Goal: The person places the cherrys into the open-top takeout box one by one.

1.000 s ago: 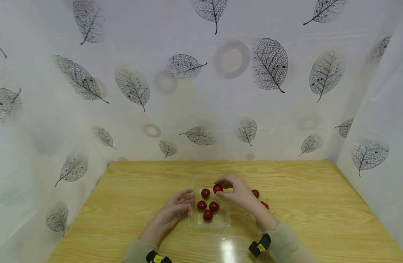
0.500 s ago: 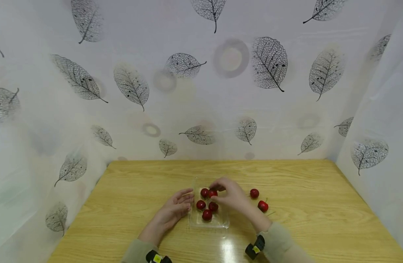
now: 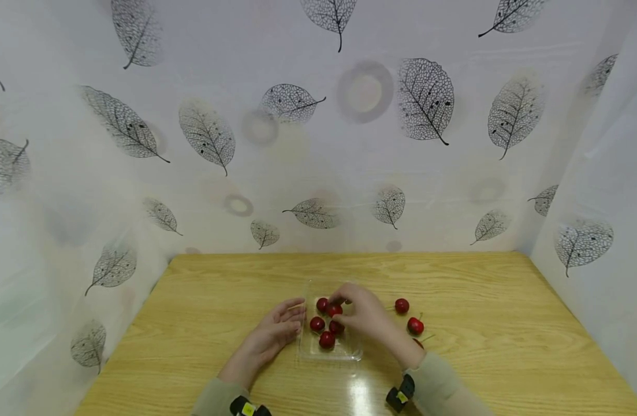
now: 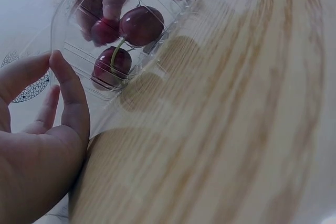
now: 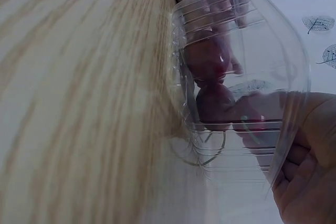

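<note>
A clear plastic box [image 3: 356, 353] stands on the wooden table with several dark red cherries in it. My right hand [image 3: 369, 315] reaches into it from the right and pinches a cherry [image 3: 334, 311] between thumb and fingers, low among the others. In the left wrist view that cherry [image 4: 105, 31] shows under a fingertip, beside a larger-looking cherry [image 4: 142, 25] and one with a green stem [image 4: 112, 65]. At the box's left side, my left hand [image 3: 276, 330] rests its loosely bent fingertips by the rim. The right wrist view looks through the clear wall [image 5: 252, 129].
To the right of the box lie a stemmed cherry [image 3: 402, 306], a brighter red cherry [image 3: 415, 326] and another partly hidden by the right forearm [image 3: 418, 343]. A leaf-printed white sheet [image 3: 318, 173] rises behind the table [image 3: 219, 289] and along both sides.
My right hand has moved left and down into the box with its cherry, baring the cherries on the right. The left hand stays at the box's side.
</note>
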Motion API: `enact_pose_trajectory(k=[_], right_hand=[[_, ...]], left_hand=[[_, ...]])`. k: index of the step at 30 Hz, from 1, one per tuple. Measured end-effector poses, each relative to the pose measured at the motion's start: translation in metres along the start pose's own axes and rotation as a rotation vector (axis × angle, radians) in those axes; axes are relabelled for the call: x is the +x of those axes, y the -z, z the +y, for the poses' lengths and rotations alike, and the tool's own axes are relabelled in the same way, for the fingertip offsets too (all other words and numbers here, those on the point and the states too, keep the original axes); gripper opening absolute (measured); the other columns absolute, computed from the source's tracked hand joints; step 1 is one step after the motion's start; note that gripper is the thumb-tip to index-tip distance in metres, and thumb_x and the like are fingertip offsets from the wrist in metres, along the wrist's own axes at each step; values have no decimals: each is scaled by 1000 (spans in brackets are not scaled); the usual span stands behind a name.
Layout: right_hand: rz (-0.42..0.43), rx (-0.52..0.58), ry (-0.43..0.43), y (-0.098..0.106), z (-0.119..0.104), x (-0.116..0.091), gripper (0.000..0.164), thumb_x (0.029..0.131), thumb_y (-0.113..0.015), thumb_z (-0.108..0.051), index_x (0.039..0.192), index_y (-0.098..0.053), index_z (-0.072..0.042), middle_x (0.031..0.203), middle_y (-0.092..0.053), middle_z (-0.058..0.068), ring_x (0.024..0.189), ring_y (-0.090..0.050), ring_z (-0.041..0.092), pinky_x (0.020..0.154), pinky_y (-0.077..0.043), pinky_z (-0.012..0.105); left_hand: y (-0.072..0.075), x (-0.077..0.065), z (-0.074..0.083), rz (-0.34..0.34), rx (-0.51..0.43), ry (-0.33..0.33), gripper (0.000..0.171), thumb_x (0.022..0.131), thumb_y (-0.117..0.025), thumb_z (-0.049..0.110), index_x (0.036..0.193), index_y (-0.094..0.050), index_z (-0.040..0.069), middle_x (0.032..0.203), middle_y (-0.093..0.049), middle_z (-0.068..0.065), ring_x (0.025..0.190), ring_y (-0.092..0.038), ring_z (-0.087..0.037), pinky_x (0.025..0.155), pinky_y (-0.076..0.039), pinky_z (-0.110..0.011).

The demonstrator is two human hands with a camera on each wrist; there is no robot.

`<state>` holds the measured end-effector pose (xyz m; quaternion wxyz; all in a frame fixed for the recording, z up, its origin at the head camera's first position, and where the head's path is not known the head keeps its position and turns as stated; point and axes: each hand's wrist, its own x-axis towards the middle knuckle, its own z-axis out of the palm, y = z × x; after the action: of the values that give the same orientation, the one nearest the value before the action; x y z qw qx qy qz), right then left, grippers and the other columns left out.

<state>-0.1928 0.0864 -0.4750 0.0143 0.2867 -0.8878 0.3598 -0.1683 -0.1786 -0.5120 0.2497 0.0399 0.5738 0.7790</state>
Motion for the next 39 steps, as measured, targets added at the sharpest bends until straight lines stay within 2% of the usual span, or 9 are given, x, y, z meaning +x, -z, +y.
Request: enact_pose_trajectory(k=[20,28,34,39], right_hand=[[15,-9,-20,-3,0,0,30,87,-84,-6,115,-75,-8,113,-76,5,103,-71,24,93,-61,44],[21,105,-17,1,0,-2,30,88,-82,-6,117,-74,-4,113,-76,10,104,-72,27,96,-61,46],[17,166,-27,4,4,-2,29,90,-81,-7,118,-75,-5,112,-76,11,102,-73,27,94,-62,44],[17,248,-45,9,7,0,27,92,-80,-6,117,-74,-1,111,-76,17,98,-73,29,91,-63,41]], left_hand=[[-1,0,2,-2,3,0,71,101,-58,-5,163,-24,-5,141,-54,-3,123,-57,-9,93,-53,-19],[1,-1,-1,-7,-7,-6,72,101,-58,-5,163,-22,-6,141,-54,-4,122,-57,-9,93,-53,-20],[1,-1,-1,-10,-6,-11,72,101,-58,-4,163,-23,-7,141,-54,-4,122,-57,-9,92,-53,-20],[2,0,-1,-7,-14,-8,71,101,-57,-6,163,-24,-6,139,-54,-3,122,-58,-9,91,-54,-19]])
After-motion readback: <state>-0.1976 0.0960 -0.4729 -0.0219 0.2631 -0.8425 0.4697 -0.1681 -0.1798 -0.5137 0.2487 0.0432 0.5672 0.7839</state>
